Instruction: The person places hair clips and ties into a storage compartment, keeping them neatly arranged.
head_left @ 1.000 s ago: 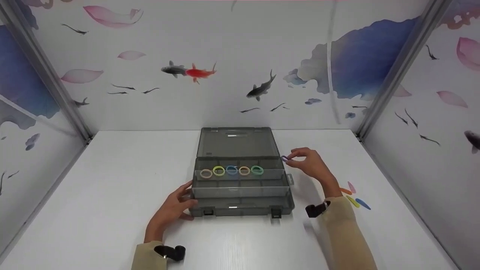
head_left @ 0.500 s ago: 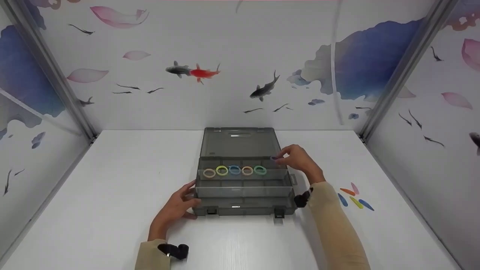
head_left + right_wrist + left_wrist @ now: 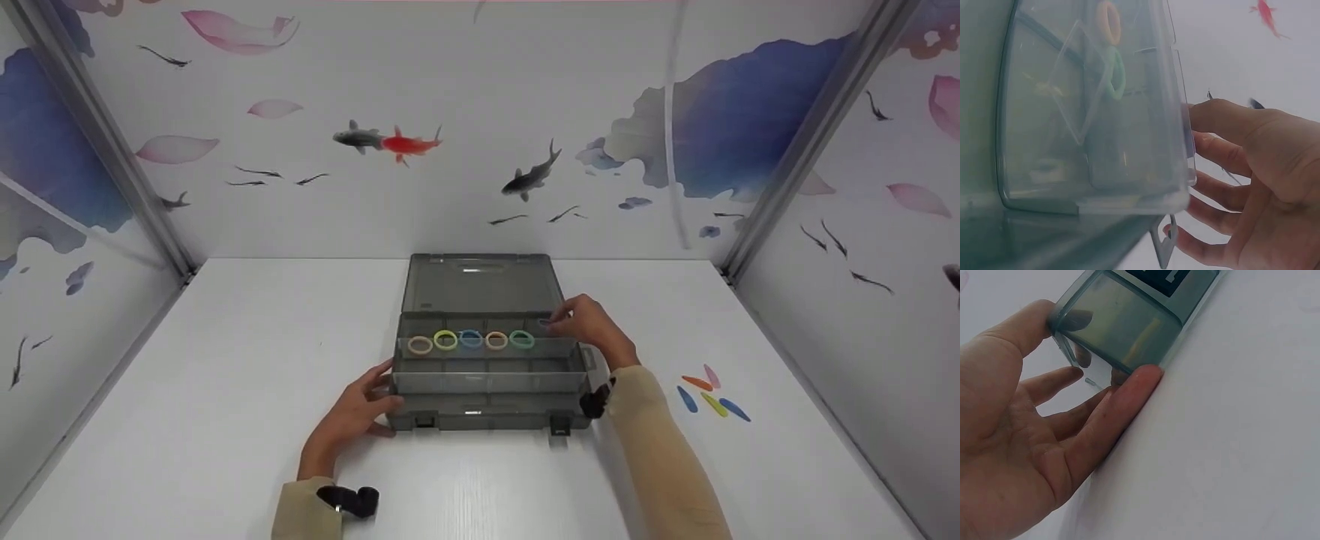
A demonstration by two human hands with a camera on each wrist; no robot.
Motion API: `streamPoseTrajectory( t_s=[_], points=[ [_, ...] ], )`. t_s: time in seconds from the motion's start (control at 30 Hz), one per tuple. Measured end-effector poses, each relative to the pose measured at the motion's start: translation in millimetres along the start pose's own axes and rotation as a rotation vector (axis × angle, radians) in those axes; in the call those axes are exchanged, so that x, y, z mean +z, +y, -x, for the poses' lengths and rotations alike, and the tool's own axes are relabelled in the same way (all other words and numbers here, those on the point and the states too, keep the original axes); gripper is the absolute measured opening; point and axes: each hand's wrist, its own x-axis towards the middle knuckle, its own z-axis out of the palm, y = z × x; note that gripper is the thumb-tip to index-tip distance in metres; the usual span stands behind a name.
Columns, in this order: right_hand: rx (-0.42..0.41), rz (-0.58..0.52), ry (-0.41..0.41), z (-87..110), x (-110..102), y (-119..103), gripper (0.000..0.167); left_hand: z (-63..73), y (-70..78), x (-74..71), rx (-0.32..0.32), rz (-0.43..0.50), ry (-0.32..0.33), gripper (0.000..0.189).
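Note:
A grey translucent compartment box (image 3: 487, 418) lies with its lid (image 3: 481, 283) laid back. My left hand (image 3: 351, 412) grips its front left corner; in the left wrist view, thumb and fingers (image 3: 1123, 413) bracket that corner. Over the back right compartment, my right hand (image 3: 589, 324) pinches a purple hair tie (image 3: 544, 322) between thumb and index finger. Only a purple sliver of it shows in the right wrist view, by the box wall. Across the back row sit beige (image 3: 420, 346), yellow (image 3: 445, 340), blue (image 3: 471, 339), peach (image 3: 496, 340) and green (image 3: 522, 340) hair ties.
Right of the box, several small hair clips lie on the white table (image 3: 225, 360): pink (image 3: 712, 376), orange (image 3: 697, 383), yellow (image 3: 715, 405) and blue (image 3: 735, 409). A side latch (image 3: 589, 358) sticks out from the box. Printed wall panels enclose the table.
My right hand has carried the purple hair tie leftward, from outside the box's right edge to over the back right compartment. My left hand keeps its place at the corner.

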Motion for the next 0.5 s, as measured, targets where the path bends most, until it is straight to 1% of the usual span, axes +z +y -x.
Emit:
streamPoseTrajectory(
  t_s=[0.17,0.3,0.5],
  points=[
    [0.003,-0.003,-0.028,-1.0,1.7,0.3,0.034,0.1,0.4,-0.3,-0.004,0.010,-0.001,0.074],
    [-0.017,0.004,-0.020,0.9,0.7,1.2,0.035,-0.2,1.2,-0.5,-0.007,0.027,-0.010,0.074],
    [-0.038,-0.022,-0.007,7.6,-4.0,2.5,0.039,-2.5,-2.2,-1.4,0.003,-0.019,-0.003,0.075]
  ],
)
